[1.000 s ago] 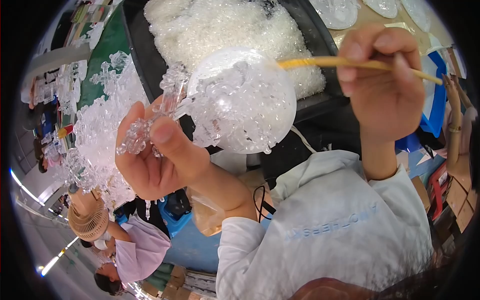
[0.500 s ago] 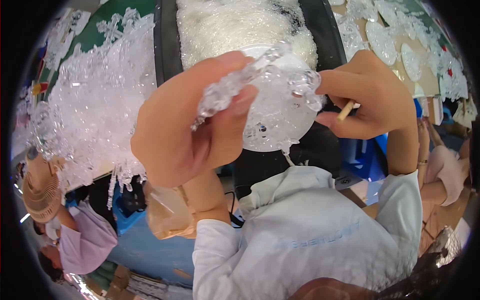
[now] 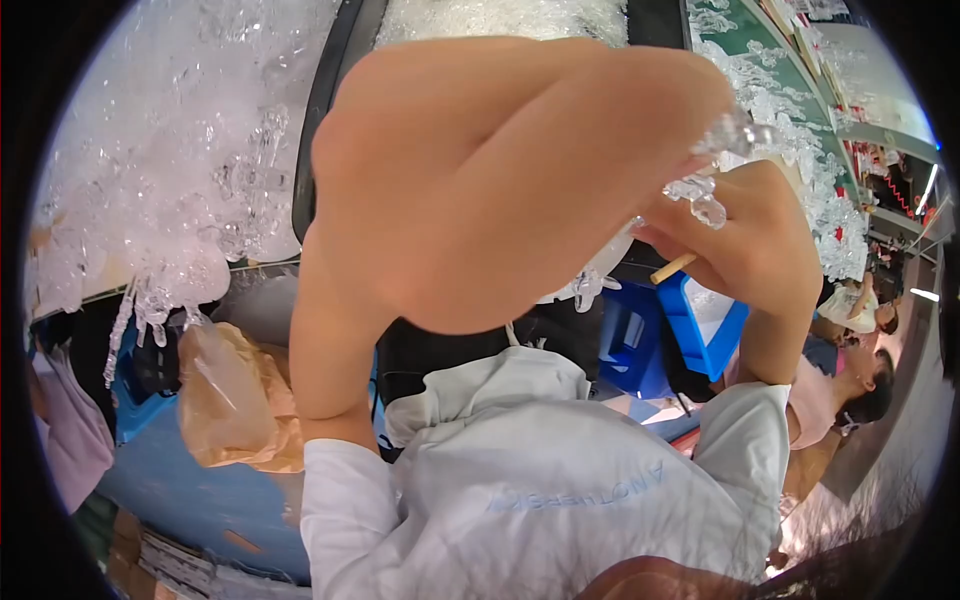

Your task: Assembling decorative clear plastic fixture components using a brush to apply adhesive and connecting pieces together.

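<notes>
My left hand [image 3: 500, 190] reaches across the middle, seen from its back, its fingers closed at the right on a clear bumpy plastic piece [image 3: 738, 135]. My right hand [image 3: 765, 240] is right beside those fingertips. A short pale wooden stick [image 3: 672, 268] pokes out from its curled fingers. Between the two hands hangs a rounded clear part [image 3: 708, 208], close to the right fingers; whether they pinch it is hidden. Several clear pieces [image 3: 585, 288] show below my left hand, which hides most of what lies behind it.
A black-edged tray [image 3: 310, 190] of small clear-white bits [image 3: 500, 18] lies ahead. Clear plastic pieces [image 3: 170, 160] heap up at left, others [image 3: 835, 220] at right. Near my body are a blue plastic bin [image 3: 710, 350] and a tan plastic bag [image 3: 225, 400]. Other people [image 3: 850, 385] sit at right.
My left hand has moved right and turned, carrying the clear piece over to my right hand. It now covers the white round dish. The view has shifted toward the right.
</notes>
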Demonstrator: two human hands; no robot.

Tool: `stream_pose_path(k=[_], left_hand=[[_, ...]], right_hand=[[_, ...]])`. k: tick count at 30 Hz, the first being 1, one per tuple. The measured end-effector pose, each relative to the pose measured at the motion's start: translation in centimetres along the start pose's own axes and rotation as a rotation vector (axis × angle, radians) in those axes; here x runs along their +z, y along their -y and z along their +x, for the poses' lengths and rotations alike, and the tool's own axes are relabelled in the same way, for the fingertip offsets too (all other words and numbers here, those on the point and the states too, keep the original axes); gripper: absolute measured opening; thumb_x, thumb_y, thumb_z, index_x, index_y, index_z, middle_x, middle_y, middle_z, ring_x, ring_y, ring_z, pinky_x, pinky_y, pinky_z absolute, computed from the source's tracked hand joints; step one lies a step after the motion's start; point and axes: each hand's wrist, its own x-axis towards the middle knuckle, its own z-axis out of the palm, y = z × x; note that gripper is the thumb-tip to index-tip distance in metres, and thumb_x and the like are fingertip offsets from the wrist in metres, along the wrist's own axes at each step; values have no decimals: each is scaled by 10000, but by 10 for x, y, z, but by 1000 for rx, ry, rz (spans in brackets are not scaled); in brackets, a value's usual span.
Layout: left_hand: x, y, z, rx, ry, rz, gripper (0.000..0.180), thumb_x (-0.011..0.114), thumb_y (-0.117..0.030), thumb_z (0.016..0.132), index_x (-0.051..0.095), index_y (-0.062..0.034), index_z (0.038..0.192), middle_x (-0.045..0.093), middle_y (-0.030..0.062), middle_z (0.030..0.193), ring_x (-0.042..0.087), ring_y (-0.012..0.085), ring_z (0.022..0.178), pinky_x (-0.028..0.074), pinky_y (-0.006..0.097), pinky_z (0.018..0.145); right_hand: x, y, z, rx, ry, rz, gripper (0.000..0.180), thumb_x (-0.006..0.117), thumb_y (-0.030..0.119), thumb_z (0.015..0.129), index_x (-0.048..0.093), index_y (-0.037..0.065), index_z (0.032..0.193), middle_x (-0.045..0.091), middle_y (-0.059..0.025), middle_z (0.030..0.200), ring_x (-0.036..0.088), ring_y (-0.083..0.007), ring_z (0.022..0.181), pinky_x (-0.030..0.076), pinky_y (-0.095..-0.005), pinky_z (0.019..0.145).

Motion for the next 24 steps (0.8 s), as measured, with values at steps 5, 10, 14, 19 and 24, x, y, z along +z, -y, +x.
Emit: stream_pose_path(k=[5, 10, 14, 19, 24], left_hand=[[17, 14, -7, 3, -80, 36, 254, 786, -7, 716, 689, 43, 946, 692, 101, 747, 625, 123, 568, 501, 221, 524], [24, 18, -7, 29, -139, 37, 261, 786, -9, 698, 691, 34, 937, 685, 96, 734, 618, 132, 557, 494, 226, 512], [36, 7, 2, 59, -155, 44, 267, 786, -11, 682, 692, 28, 929, 679, 93, 724, 613, 139, 549, 489, 229, 502], [32, 15, 0, 94, -174, 52, 274, 786, -13, 664, 694, 20, 919, 672, 89, 712, 606, 148, 538, 482, 234, 490], [38, 17, 3, 135, -193, 45, 281, 787, -15, 645, 696, 12, 909, 665, 84, 699, 599, 158, 528, 476, 239, 478]], right_hand=[[5, 6, 1, 53, 70, -217, 342, 716, 107, 666, 668, 199, 991, 501, -28, 631, 508, -216, 523, 362, -355, 483], [-1, 8, 6, 43, -33, -245, 390, 683, 137, 669, 642, 290, 1026, 419, -36, 570, 445, -196, 402, 319, -330, 385], [-5, 6, 11, 8, 14, -209, 411, 704, 145, 666, 658, 297, 1046, 491, -53, 622, 457, -212, 410, 331, -342, 394], [-12, 10, 10, 42, 169, -341, 385, 711, 153, 701, 670, 284, 1061, 575, -62, 713, 494, -219, 428, 352, -337, 399], [-7, 5, 10, 28, 72, -163, 343, 717, 175, 714, 669, 269, 1040, 567, -57, 683, 497, -224, 428, 360, -337, 401]])
